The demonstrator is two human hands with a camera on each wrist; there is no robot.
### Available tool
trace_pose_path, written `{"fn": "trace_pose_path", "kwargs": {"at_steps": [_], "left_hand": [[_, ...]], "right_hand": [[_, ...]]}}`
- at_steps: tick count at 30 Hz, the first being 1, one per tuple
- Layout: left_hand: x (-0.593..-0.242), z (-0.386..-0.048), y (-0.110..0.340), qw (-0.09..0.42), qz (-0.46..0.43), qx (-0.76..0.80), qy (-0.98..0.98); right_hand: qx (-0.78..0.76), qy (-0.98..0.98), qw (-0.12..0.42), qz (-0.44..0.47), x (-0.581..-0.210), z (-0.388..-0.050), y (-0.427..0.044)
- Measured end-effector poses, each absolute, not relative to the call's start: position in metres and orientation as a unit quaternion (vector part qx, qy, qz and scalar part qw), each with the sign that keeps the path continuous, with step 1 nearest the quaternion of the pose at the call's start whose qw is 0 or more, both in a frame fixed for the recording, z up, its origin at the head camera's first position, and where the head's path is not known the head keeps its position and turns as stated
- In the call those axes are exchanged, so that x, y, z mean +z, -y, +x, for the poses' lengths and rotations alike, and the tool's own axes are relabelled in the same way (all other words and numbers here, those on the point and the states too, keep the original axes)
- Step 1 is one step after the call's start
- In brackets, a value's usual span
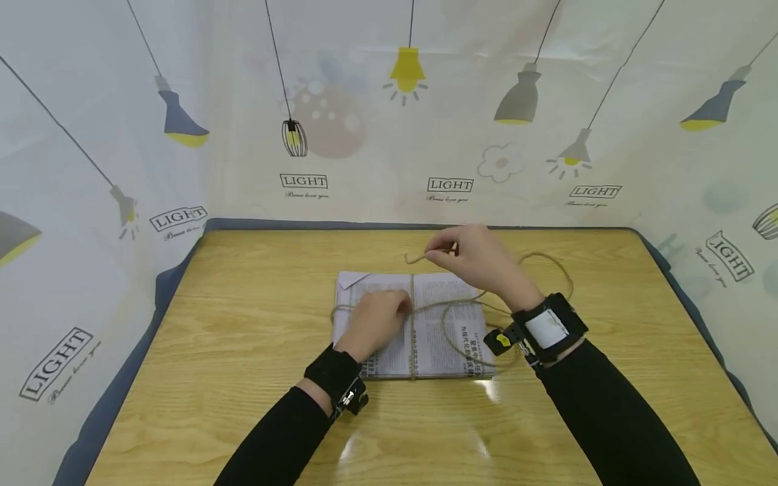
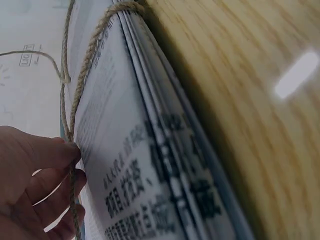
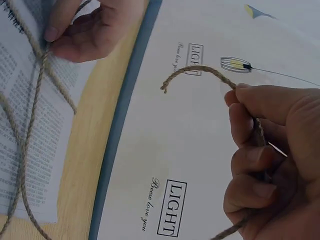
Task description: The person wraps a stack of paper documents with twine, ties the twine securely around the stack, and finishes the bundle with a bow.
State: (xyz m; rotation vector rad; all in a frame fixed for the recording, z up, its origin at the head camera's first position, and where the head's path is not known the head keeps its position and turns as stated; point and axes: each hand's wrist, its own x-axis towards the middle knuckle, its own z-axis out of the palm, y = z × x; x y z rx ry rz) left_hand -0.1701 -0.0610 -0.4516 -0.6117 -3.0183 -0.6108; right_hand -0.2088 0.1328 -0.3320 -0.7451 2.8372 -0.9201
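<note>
A stack of folded newspapers [image 1: 437,290] lies on the table, with twine [image 1: 412,337] running over it lengthwise and across. The left hand [image 1: 375,320] pinches the twine between thumb and fingers near the middle of the stack; in the left wrist view that hand [image 2: 40,175] is at the twine beside the newsprint [image 2: 120,165]. Raised above the far right part of the stack, the right hand [image 1: 477,260] pinches the twine near its free end [image 1: 410,260]. In the right wrist view the end [image 3: 187,69] curves out from the right hand [image 3: 280,150], and the twine passes through its curled fingers.
Loose loops of twine [image 1: 568,277] spread over the right of the stack and onto the wooden table [image 1: 243,337]. A pale cloth printed with lamps [image 1: 377,196] stands behind and at both sides, with a dark blue edge [image 1: 304,224] along the table's back.
</note>
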Motion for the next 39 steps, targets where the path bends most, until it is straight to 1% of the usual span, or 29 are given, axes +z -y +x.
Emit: {"fn": "trace_pose_path", "kwargs": {"at_steps": [5, 8, 12, 15, 17, 19, 20, 24, 25, 27, 28, 30, 32, 35, 37, 39], "left_hand": [[-0.453, -0.167, 0.064, -0.029, -0.159, -0.26, 0.952], [-0.454, -0.166, 0.066, -0.046, -0.14, -0.289, 0.946], [-0.454, -0.166, 0.066, -0.066, -0.13, -0.321, 0.936], [-0.454, -0.166, 0.065, -0.064, -0.133, -0.329, 0.933], [-0.454, -0.166, 0.065, -0.054, -0.134, -0.327, 0.934], [-0.455, -0.167, 0.065, -0.046, -0.131, -0.325, 0.935], [-0.455, -0.167, 0.066, -0.045, -0.126, -0.327, 0.935], [-0.456, -0.17, 0.068, -0.045, -0.116, -0.332, 0.935], [-0.456, -0.171, 0.068, -0.047, -0.115, -0.332, 0.935], [-0.456, -0.173, 0.068, -0.051, -0.113, -0.33, 0.936], [-0.456, -0.173, 0.069, -0.054, -0.111, -0.329, 0.936], [-0.454, -0.174, 0.07, -0.057, -0.112, -0.324, 0.938], [-0.453, -0.174, 0.071, -0.057, -0.117, -0.322, 0.938], [-0.451, -0.175, 0.071, -0.049, -0.125, -0.32, 0.938], [-0.449, -0.175, 0.071, -0.037, -0.13, -0.319, 0.938], [-0.449, -0.176, 0.07, -0.023, -0.137, -0.316, 0.938]], "right_hand": [[-0.213, -0.938, 0.063, -0.267, -0.344, -0.214, -0.119], [-0.187, -0.936, 0.097, -0.282, -0.355, -0.218, -0.11], [-0.165, -0.933, 0.119, -0.297, -0.369, -0.221, -0.099], [-0.156, -0.934, 0.123, -0.296, -0.376, -0.223, -0.092], [-0.155, -0.936, 0.119, -0.294, -0.379, -0.222, -0.089], [-0.154, -0.939, 0.091, -0.294, -0.38, -0.22, -0.088], [-0.156, -0.941, 0.066, -0.294, -0.38, -0.218, -0.088], [-0.178, -0.936, -0.055, -0.299, -0.373, -0.208, -0.092], [-0.189, -0.932, -0.076, -0.299, -0.371, -0.205, -0.095], [-0.208, -0.928, -0.089, -0.296, -0.367, -0.198, -0.099], [-0.216, -0.927, -0.082, -0.294, -0.366, -0.194, -0.101], [-0.22, -0.932, -0.052, -0.284, -0.365, -0.186, -0.105], [-0.215, -0.938, 0.006, -0.271, -0.37, -0.178, -0.109], [-0.205, -0.941, 0.097, -0.251, -0.387, -0.168, -0.113], [-0.208, -0.94, 0.143, -0.229, -0.401, -0.163, -0.114], [-0.231, -0.937, 0.171, -0.198, -0.413, -0.159, -0.114]]}}
